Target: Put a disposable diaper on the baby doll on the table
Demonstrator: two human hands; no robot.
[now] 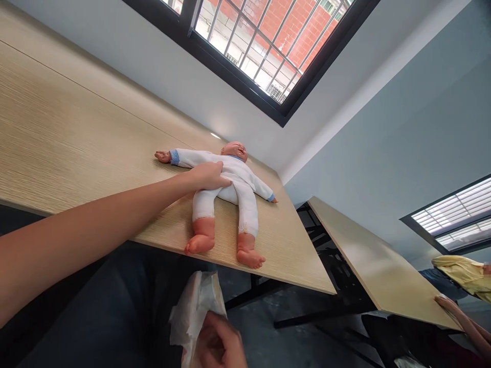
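Note:
A baby doll (pixel 233 179) in a white suit with blue cuffs lies on its back on the wooden table (pixel 76 143), arms spread, bare feet over the near edge. My left hand (pixel 207 176) reaches across the table and rests on the doll's side at the waist, fingers curled against the suit. Below the table edge, my right hand (pixel 220 345) is closed on a crumpled white diaper (pixel 195 312), held over my lap.
A second wooden table (pixel 368 260) stands to the right across a gap with black frames beneath. Another person's hand (pixel 448 304) and yellow sleeve (pixel 464 271) rest at its far right corner. A barred window (pixel 264 46) sits above the wall behind.

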